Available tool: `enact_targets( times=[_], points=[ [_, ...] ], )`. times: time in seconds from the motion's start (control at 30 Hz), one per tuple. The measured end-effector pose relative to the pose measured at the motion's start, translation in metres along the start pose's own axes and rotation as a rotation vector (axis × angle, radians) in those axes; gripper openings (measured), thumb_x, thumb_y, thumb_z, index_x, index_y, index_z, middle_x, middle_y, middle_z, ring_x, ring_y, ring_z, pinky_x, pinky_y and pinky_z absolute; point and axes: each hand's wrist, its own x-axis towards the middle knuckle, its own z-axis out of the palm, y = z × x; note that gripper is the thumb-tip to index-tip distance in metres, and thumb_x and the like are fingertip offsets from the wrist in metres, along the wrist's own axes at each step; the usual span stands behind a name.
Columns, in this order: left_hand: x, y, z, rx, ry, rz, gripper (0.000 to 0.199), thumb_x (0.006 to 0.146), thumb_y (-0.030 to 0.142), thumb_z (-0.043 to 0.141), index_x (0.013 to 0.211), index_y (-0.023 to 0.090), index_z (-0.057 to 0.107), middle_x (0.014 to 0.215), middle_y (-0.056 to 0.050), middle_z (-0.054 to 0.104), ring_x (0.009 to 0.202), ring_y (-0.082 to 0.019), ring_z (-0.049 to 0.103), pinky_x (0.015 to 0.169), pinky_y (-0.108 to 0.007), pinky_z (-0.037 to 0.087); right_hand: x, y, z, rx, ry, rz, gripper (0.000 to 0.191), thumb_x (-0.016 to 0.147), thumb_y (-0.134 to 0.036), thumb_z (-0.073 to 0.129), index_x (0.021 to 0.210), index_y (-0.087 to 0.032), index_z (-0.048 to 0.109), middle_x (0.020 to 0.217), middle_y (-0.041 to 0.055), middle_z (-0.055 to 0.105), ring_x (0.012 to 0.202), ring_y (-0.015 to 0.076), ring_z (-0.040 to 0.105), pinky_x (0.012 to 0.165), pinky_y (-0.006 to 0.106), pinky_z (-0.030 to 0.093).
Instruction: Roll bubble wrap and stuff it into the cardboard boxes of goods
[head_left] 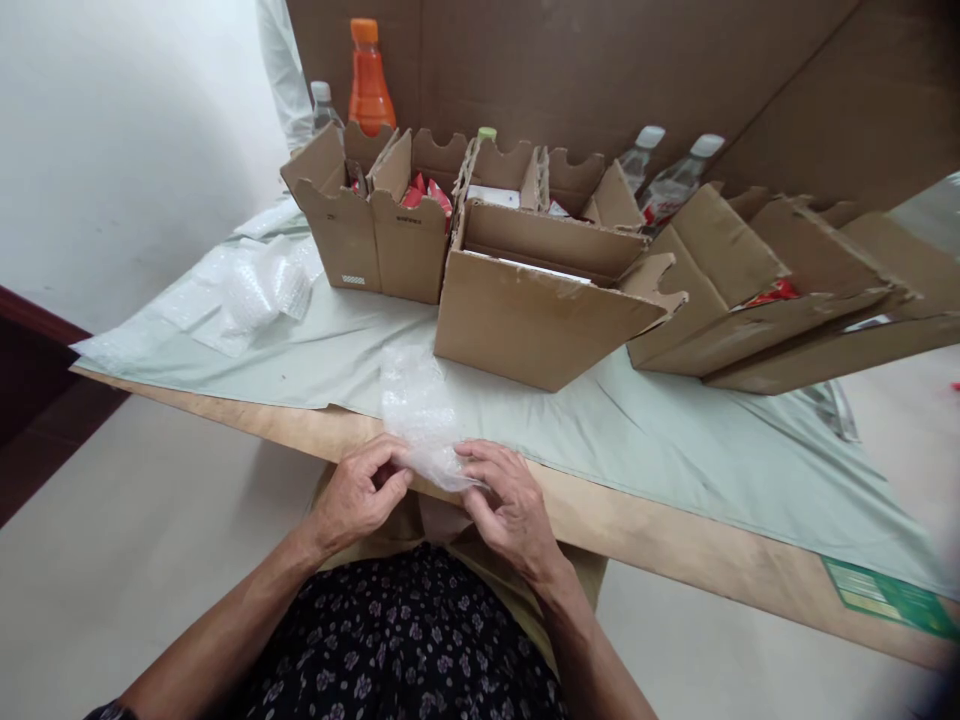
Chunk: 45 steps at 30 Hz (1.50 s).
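A piece of clear bubble wrap [424, 405] lies over the front edge of the table, its near end between my hands. My left hand [366, 490] pinches the left side of that end, fingers curled. On the opposite side, my right hand [511, 500] grips the right corner between thumb and fingers. Just beyond the wrap stands a wide cardboard box [517, 320] with a white item inside it. Whether anything is wrapped inside the plastic, I cannot tell.
More bubble wrap [259, 290] lies at the left on the pale green cloth [352, 335]. Several cardboard boxes [409, 250] hold red packets. Behind them stand an orange bottle [369, 85] and clear bottles [679, 180]. A green card [885, 595] is at the right edge.
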Motion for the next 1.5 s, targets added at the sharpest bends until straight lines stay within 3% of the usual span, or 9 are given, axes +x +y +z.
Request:
enact_targets(
  times=[0.17,0.33,0.57,0.73,0.9,1.0,1.13,1.3,1.5],
  points=[
    [-0.005,0.0,-0.005,0.057,0.063,0.065,0.011,0.092,0.018,0.06,0.084,0.02,0.067,0.098,-0.007,0.076,0.092,-0.02,0.072,0.084,-0.03,0.055,0.0,-0.001,-0.001,0.098,-0.162,0.059,0.013,0.097,-0.017,0.059,0.092,-0.022,0.069,0.093,0.0029,0.079,0.086,0.0188,0.072,0.081,0.035,0.056],
    [-0.013,0.001,-0.008,0.109,-0.008,-0.073,0.021,0.094,0.026,0.058,0.075,0.02,0.063,0.066,0.002,0.064,0.058,-0.012,0.056,0.057,-0.024,0.044,0.004,-0.001,0.002,0.063,-0.184,0.168,0.017,0.098,-0.021,0.058,0.084,-0.022,0.069,0.078,0.002,0.074,0.074,0.0181,0.068,0.071,0.031,0.053],
    [-0.01,0.0,-0.011,-0.023,0.046,-0.31,0.031,0.095,0.041,0.057,0.071,0.021,0.061,0.059,0.003,0.063,0.056,-0.014,0.061,0.057,-0.024,0.046,0.005,0.0,0.009,0.078,-0.04,0.289,0.012,0.097,-0.022,0.06,0.106,-0.022,0.069,0.082,0.001,0.074,0.072,0.0171,0.069,0.069,0.029,0.056],
    [-0.005,0.0,-0.012,-0.067,0.06,-0.399,0.028,0.093,0.04,0.056,0.073,0.021,0.063,0.057,0.003,0.064,0.056,-0.015,0.064,0.059,-0.025,0.05,-0.001,-0.011,0.006,-0.158,0.224,0.042,0.026,0.095,-0.014,0.064,0.121,-0.021,0.063,0.095,0.0051,0.073,0.085,0.0193,0.069,0.079,0.034,0.056],
    [0.0,-0.004,-0.013,-0.134,0.004,-0.41,0.023,0.091,0.039,0.057,0.09,0.019,0.069,0.07,0.001,0.072,0.054,-0.015,0.066,0.059,-0.027,0.054,0.003,-0.021,0.016,-0.242,-0.071,-0.119,0.031,0.093,-0.02,0.065,0.124,-0.021,0.064,0.131,0.0125,0.071,0.123,0.0309,0.063,0.098,0.048,0.053],
    [0.001,-0.009,-0.012,-0.17,-0.028,-0.431,0.029,0.092,0.037,0.059,0.111,0.017,0.068,0.075,-0.001,0.075,0.052,-0.014,0.066,0.058,-0.028,0.056,0.006,-0.016,0.027,-0.266,-0.193,-0.101,0.028,0.094,-0.019,0.063,0.122,-0.02,0.066,0.128,0.0114,0.073,0.123,0.0315,0.062,0.097,0.048,0.052],
    [-0.006,-0.008,-0.015,0.096,0.108,-0.248,0.041,0.093,0.031,0.062,0.133,0.019,0.063,0.093,-0.005,0.079,0.06,-0.015,0.068,0.064,-0.03,0.059,0.007,-0.01,0.033,-0.267,-0.219,-0.064,0.02,0.097,-0.016,0.06,0.114,-0.022,0.069,0.117,0.0085,0.075,0.112,0.0276,0.065,0.092,0.045,0.051],
    [-0.013,-0.003,-0.023,0.456,0.076,0.2,0.031,0.093,0.023,0.067,0.124,0.022,0.07,0.139,-0.015,0.067,0.122,-0.03,0.067,0.102,-0.046,0.058,0.011,-0.009,0.028,-0.196,-0.21,-0.055,0.021,0.103,-0.016,0.054,0.111,-0.024,0.071,0.111,0.0056,0.078,0.105,0.0237,0.068,0.091,0.042,0.05],
    [-0.002,-0.015,-0.022,0.34,-0.005,0.242,0.018,0.098,0.015,0.058,0.108,0.021,0.072,0.101,-0.007,0.079,0.102,-0.024,0.073,0.093,-0.042,0.058,0.013,-0.007,0.024,-0.056,-0.138,0.06,0.017,0.104,-0.019,0.055,0.108,-0.022,0.072,0.095,0.0033,0.078,0.088,0.0198,0.069,0.084,0.038,0.051]
  ],
)
